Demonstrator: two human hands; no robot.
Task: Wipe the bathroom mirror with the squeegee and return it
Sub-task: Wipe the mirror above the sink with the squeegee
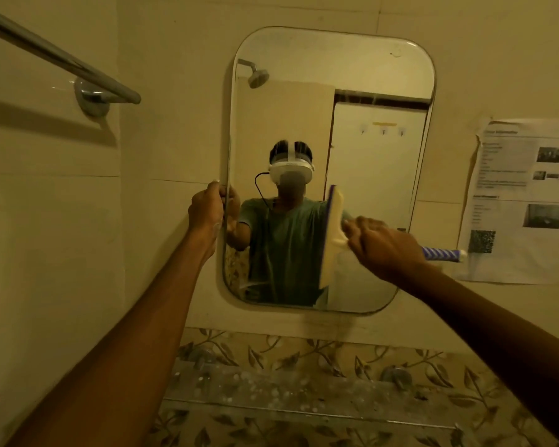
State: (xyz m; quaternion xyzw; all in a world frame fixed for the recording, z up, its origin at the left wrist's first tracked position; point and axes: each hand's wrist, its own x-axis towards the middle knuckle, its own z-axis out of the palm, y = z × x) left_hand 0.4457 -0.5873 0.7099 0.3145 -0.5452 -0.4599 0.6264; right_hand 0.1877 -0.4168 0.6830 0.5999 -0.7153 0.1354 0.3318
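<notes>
A rounded rectangular mirror [362, 75] hangs on the tiled wall straight ahead. My left hand [205, 209] grips the mirror's left edge at mid height. My right hand [384, 245] holds the squeegee [331, 240] by its handle. The cream blade stands upright against the glass, right of the mirror's middle, in its lower half. The blue-and-white striped handle end [442, 253] sticks out to the right past my fist. Thin water streaks run down the glass above the blade.
A chrome towel rail [62, 59] juts from the left wall at upper left. A printed paper sheet [526, 195] is stuck on the wall right of the mirror. Below the mirror runs a glass shelf [304, 395] in front of leaf-patterned tiles.
</notes>
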